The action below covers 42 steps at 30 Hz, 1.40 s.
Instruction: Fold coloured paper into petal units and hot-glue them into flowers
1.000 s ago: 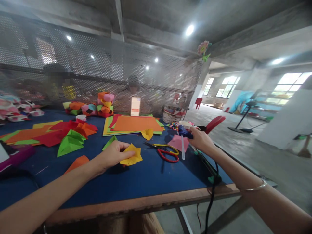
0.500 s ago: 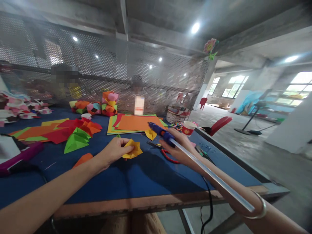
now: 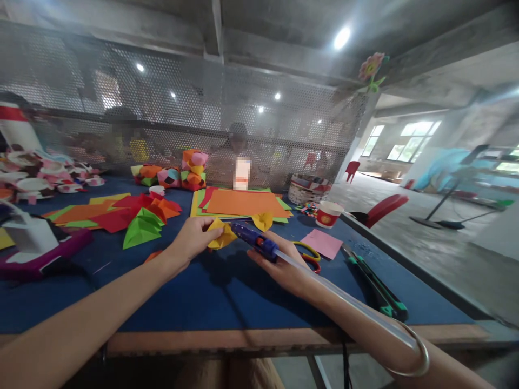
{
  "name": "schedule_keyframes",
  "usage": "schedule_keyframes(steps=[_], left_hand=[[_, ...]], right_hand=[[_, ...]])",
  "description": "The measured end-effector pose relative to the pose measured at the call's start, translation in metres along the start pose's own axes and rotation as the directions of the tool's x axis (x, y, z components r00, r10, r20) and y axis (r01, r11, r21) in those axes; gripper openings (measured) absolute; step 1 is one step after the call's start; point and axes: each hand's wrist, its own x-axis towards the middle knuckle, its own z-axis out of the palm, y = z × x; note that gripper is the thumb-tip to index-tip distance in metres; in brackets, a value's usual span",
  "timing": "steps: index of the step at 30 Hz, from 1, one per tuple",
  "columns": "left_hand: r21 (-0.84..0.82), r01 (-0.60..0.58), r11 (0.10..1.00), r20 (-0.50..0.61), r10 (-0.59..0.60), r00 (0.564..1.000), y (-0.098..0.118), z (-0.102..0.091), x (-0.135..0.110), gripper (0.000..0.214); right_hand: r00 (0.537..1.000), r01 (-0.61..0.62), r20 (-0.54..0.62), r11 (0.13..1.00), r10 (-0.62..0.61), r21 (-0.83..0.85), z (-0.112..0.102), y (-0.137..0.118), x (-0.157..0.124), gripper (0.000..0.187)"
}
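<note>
the left hand (image 3: 195,237) pinches a folded yellow paper (image 3: 221,236) in front of the paper stack (image 3: 243,204). the right hand (image 3: 288,266), gripping a blue glue gun (image 3: 255,241), has swung in from the stack's right, bringing gun and paper within working reach

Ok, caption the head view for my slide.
Right hand points blue glue gun at folded yellow paper in left hand.
</note>
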Motion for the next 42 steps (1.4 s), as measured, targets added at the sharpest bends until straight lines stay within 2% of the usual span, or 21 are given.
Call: schedule_keyframes(steps=[4, 11, 19, 29, 35, 42], left_hand=[[0.011, 0.003, 1.0, -0.012, -0.003, 1.0, 0.0, -0.0004, -0.0008, 0.033], [0.039, -0.015, 0.999, 0.016, 0.014, 1.0, -0.0016, -0.0002, 0.0014, 0.032], [0.036, -0.016, 0.999, 0.023, 0.016, 1.0, -0.0032, 0.0006, 0.0022, 0.03], [0.022, -0.002, 1.0, 0.026, 0.002, 1.0, 0.0014, 0.0022, -0.0008, 0.037], [0.017, 0.009, 1.0, 0.013, -0.01, 1.0, 0.0011, 0.0026, -0.0009, 0.035], [0.016, -0.002, 1.0, 0.005, 0.002, 1.0, 0.0028, 0.0024, -0.002, 0.032]], right_hand=[[1.0, 0.007, -0.021, 1.0, -0.007, -0.015, -0.0003, 0.0001, -0.0017, 0.025], [1.0, -0.007, 0.027, 0.998, 0.009, -0.058, -0.0008, -0.002, -0.0014, 0.026], [0.998, -0.023, 0.052, 1.0, 0.022, 0.01, -0.0024, -0.0049, -0.0006, 0.03], [0.999, -0.025, 0.041, 0.999, 0.024, 0.02, -0.0017, -0.0054, 0.0003, 0.031], [0.997, -0.027, 0.079, 0.999, 0.025, 0.018, -0.0027, -0.0057, 0.0002, 0.033], [0.993, -0.079, 0.089, 0.995, 0.075, 0.053, -0.0031, -0.007, -0.0001, 0.033]])
